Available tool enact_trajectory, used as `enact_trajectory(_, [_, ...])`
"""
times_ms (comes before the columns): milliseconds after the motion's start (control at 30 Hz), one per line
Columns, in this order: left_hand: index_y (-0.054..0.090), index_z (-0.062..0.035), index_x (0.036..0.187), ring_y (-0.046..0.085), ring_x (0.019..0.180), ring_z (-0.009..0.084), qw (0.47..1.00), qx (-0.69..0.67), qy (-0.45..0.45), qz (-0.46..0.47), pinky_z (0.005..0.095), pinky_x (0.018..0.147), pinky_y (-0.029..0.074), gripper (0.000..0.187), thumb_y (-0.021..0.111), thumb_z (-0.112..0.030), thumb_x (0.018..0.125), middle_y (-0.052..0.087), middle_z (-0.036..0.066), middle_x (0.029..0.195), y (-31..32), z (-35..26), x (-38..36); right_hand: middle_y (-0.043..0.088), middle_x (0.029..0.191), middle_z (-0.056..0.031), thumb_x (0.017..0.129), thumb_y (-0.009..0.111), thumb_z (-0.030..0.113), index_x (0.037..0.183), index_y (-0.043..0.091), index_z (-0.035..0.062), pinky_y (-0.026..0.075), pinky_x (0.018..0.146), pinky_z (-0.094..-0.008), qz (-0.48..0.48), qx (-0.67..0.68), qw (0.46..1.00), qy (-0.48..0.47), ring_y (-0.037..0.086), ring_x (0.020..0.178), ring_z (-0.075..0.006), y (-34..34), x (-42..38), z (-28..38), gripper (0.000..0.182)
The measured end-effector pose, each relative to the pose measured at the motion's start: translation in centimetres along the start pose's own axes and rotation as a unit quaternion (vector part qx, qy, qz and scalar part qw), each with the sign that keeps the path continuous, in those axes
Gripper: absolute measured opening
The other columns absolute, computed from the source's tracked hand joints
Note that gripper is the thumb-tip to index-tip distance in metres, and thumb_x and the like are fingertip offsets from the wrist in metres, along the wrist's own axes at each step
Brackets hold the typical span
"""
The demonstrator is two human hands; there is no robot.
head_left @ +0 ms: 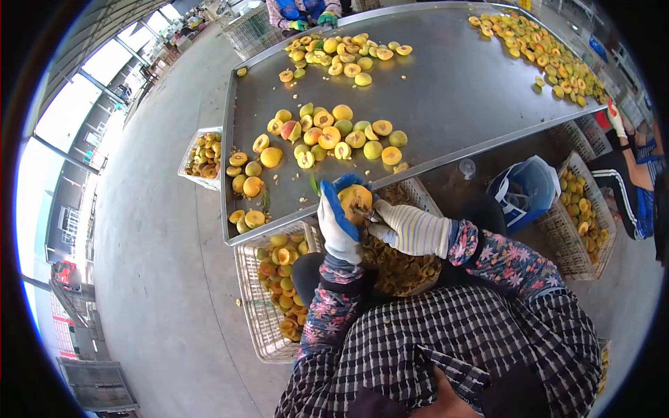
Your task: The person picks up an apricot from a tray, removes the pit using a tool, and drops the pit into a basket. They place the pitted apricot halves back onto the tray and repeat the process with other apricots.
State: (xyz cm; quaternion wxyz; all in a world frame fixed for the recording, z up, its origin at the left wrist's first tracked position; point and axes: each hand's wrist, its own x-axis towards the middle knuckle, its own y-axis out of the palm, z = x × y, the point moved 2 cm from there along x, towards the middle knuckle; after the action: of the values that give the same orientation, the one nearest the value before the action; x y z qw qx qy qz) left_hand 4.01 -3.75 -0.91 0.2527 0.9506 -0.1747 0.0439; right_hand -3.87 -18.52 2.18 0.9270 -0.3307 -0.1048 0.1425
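My left hand [337, 221], in a white and blue glove, is closed around a cut yellow peach half [354, 200], its brown hollow facing up. My right hand [412, 228], in a striped white glove, grips a small metal tool [373, 215] with its tip at the hollow; the fingers hide most of the tool. Both hands are just off the near edge of the metal table [425, 111]. Beyond them lies a group of whole-looking and halved peaches [324, 132]. Under my hands, a crate holds brownish peach scraps [401, 268].
A white crate of peaches [282, 292] stands left of my knees; another crate [202, 157] is past the table's left end. To the right are a blue bucket [519, 195] and a peach crate [582, 209]. Co-workers' gloved hands [313, 22] and another gloved hand [616, 120] show around the table.
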Motion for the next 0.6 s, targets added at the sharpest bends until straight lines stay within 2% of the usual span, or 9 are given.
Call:
enact_trajectory(67, [0.055, 0.0054, 0.119, 0.067, 0.091, 0.0226, 0.985, -0.072, -0.156, 0.025, 0.0350, 0.086, 0.055, 0.051, 0.034, -0.039, 0.108, 0.066, 0.015, 0.106, 0.3, -0.9, 0.2, 0.065, 0.089, -0.0234, 0.096, 0.060, 0.020, 0.110, 0.052, -0.0030, 0.052, 0.072, -0.0438, 0.021, -0.024, 0.999, 0.014, 0.065, 0.084, -0.0403, -0.9, -0.4, -0.1, 0.028])
enact_trajectory(100, [0.050, 0.0037, 0.128, 0.067, 0.093, 0.0223, 0.968, 0.234, 0.019, 0.094, 0.0348, 0.088, 0.055, 0.054, 0.034, -0.044, 0.107, 0.066, 0.015, 0.107, 0.1, -0.9, 0.0, 0.065, 0.087, -0.0232, 0.096, 0.060, 0.020, 0.110, 0.052, -0.0025, 0.052, 0.071, -0.0442, 0.019, -0.027, 0.999, 0.009, 0.065, 0.083, -0.0404, -1.1, -0.4, -0.3, 0.028])
enact_trajectory(167, [0.045, 0.0019, 0.134, 0.067, 0.092, 0.0227, 0.954, 0.272, 0.059, 0.110, 0.0349, 0.088, 0.055, 0.057, 0.033, -0.046, 0.107, 0.066, 0.015, 0.108, -0.5, 0.0, 0.0, 0.064, 0.084, -0.0230, 0.096, 0.060, 0.022, 0.110, 0.052, -0.0015, 0.052, 0.069, -0.0449, 0.015, -0.032, 0.999, -0.003, 0.066, 0.080, -0.0405, -1.4, -0.3, -0.7, 0.029])
enact_trajectory(233, [0.046, 0.0019, 0.134, 0.067, 0.092, 0.0231, 0.981, 0.185, 0.044, 0.047, 0.0345, 0.088, 0.054, 0.059, 0.033, -0.048, 0.106, 0.067, 0.015, 0.107, 0.5, -0.6, 0.1, 0.064, 0.080, -0.0227, 0.096, 0.060, 0.024, 0.109, 0.052, -0.0004, 0.052, 0.067, -0.0456, 0.010, -0.036, 0.999, -0.014, 0.066, 0.078, -0.0406, -1.6, -0.1, -0.7, 0.029])
enact_trajectory(300, [0.051, 0.0036, 0.130, 0.067, 0.091, 0.0234, 0.994, -0.032, -0.027, -0.097, 0.0337, 0.087, 0.054, 0.060, 0.033, -0.049, 0.106, 0.067, 0.015, 0.104, 2.5, -0.6, -0.2, 0.064, 0.080, -0.0226, 0.097, 0.060, 0.025, 0.110, 0.052, -0.0002, 0.051, 0.068, -0.0460, -0.012, -0.063, 0.998, 0.007, 0.065, 0.079, -0.0410, -1.4, 0.0, -0.9, 0.029])
enact_trajectory(400, [0.060, 0.0059, 0.117, 0.067, 0.087, 0.0241, 0.999, -0.005, -0.022, -0.034, 0.0331, 0.084, 0.055, 0.061, 0.033, -0.047, 0.106, 0.068, 0.016, 0.101, 1.3, 1.0, 0.2, 0.065, 0.080, -0.0235, 0.097, 0.058, 0.027, 0.110, 0.052, 0.0002, 0.050, 0.068, -0.0494, -0.012, -0.013, 1.000, 0.011, 0.065, 0.079, -0.0424, 0.2, 0.1, -2.3, 0.031])
enact_trajectory(433, [0.065, 0.0065, 0.106, 0.068, 0.081, 0.0228, 0.995, -0.044, -0.068, -0.052, 0.0322, 0.079, 0.055, 0.059, 0.037, -0.046, 0.106, 0.069, 0.015, 0.097, 1.3, 1.1, -0.1, 0.065, 0.080, -0.0238, 0.097, 0.058, 0.028, 0.111, 0.052, 0.0003, 0.050, 0.068, -0.0501, -0.009, -0.003, 1.000, 0.002, 0.065, 0.078, -0.0427, 0.8, 0.1, -2.9, 0.032])
enact_trajectory(500, [0.066, 0.0064, 0.105, 0.068, 0.078, 0.0219, 0.982, 0.180, 0.020, 0.044, 0.0318, 0.076, 0.055, 0.056, 0.041, -0.044, 0.105, 0.070, 0.015, 0.093, 1.1, 0.0, 0.1, 0.065, 0.081, -0.0243, 0.096, 0.058, 0.028, 0.115, 0.052, 0.0002, 0.049, 0.069, -0.0505, 0.040, -0.032, 0.998, 0.034, 0.065, 0.078, -0.0426, 0.2, -0.4, -1.9, 0.034])
enact_trajectory(600, [0.066, 0.0067, 0.102, 0.067, 0.074, 0.0203, 0.942, 0.295, 0.079, 0.143, 0.0302, 0.070, 0.054, 0.047, 0.049, -0.037, 0.104, 0.070, 0.013, 0.083, -0.3, 1.6, 0.6, 0.065, 0.082, -0.0256, 0.096, 0.059, 0.027, 0.120, 0.051, 0.0009, 0.049, 0.069, -0.0498, 0.071, -0.072, 0.993, 0.066, 0.064, 0.078, -0.0426, 0.5, -1.0, -2.1, 0.036])
